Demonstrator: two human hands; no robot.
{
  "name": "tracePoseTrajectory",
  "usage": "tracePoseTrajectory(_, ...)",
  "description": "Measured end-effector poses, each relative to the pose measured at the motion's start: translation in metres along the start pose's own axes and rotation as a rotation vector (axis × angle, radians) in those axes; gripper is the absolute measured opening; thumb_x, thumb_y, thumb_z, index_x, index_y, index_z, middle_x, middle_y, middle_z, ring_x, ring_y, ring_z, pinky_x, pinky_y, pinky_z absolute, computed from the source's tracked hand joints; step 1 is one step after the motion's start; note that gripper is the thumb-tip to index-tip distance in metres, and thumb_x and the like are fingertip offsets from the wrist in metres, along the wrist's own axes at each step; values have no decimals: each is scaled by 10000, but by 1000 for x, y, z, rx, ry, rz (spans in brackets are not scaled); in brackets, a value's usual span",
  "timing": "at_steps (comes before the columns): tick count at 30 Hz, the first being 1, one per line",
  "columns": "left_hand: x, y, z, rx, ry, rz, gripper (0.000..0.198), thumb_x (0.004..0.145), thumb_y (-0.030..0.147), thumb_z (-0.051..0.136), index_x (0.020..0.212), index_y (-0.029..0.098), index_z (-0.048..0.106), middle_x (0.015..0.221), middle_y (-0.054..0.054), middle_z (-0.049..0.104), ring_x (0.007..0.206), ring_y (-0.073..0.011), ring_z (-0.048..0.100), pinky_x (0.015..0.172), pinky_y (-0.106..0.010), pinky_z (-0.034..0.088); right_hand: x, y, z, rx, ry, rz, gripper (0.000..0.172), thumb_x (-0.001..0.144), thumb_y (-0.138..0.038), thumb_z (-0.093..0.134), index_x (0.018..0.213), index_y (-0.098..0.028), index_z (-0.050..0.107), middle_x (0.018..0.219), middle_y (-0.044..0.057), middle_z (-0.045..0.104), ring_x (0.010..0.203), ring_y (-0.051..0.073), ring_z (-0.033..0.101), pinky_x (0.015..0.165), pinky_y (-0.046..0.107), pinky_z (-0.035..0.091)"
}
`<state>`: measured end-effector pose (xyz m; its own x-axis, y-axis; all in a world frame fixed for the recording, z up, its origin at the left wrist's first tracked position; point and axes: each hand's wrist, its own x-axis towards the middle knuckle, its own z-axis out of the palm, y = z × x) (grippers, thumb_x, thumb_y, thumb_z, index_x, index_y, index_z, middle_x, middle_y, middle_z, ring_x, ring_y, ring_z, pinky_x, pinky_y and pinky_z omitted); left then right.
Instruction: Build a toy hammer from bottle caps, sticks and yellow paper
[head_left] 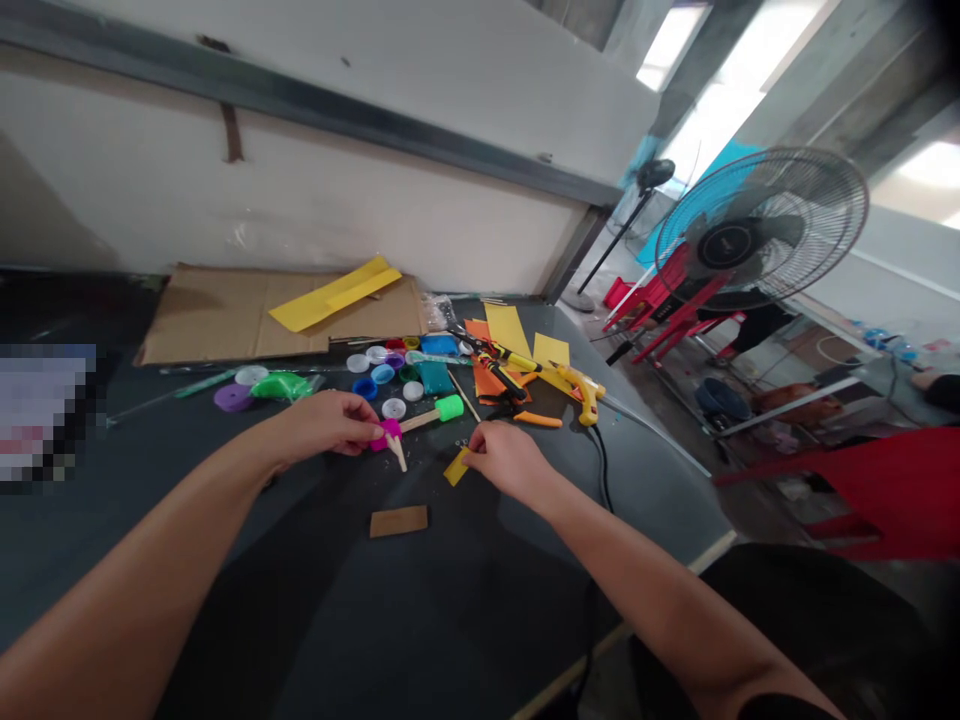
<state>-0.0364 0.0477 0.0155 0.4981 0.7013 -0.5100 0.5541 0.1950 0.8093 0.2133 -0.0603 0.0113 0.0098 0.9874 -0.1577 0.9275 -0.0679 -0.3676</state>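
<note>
Pink cap sits pinched in the left hand, over the dark table, with a wooden stick just below it. Farther right, the right hand pinches a yellow paper scrap, near a yellow glue gun.

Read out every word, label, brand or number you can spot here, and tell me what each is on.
Nothing here is clearly readable.
The round black hub of the standing fan with a metal cage bears a small mark, too small to read.
The pixelated white patch at the left edge is too blurred to read.
</note>
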Motion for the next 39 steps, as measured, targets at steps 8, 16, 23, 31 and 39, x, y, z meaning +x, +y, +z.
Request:
tracePoseTrajectory(8,-1,-1,0,5,7,32,349,568,444,744,789,193,643,815,-41,704,747,-182,649,717,-296,530,6,3,-15,464,22,-89,225,723,-180,610,939,-221,564,714,-45,579,606,101,550,543,217,425)
tracePoseTrajectory(16,-1,1,2,11,14,16,352,550,452,746,777,200,652,806,-35,707,761,-189,650,717,-300,526,25,-24,-41,546,8,-174,58,763,-245,618,760,-191,596,694,0,641,634,116,584,588,253,457)
tracePoseTrajectory(23,1,0,1,-5,2,8,345,545,453,750,760,205,642,783,-17,698,722,-179,647,707,-295,526,52,-38,-28,255,30,-209,69,761,-247,678,712,-203,698,745,-2,699,710,132,607,640,251,400)
tracePoseTrajectory(31,4,-2,0,-24,-4,-8,396,524,474,767,767,204,609,815,-27,693,749,-188,650,741,-318,538,69,-41,-19,60,-6,-214,88,767,-284,694,721,-219,730,754,17,711,750,164,603,678,279,401)
tracePoseTrajectory(39,4,0,1,-61,-2,-23,365,521,438,767,743,198,605,764,-9,677,714,-168,636,738,-316,536,70,-45,-14,10,3,-210,130,776,-310,657,711,-220,725,762,47,699,818,210,568,732,337,393)
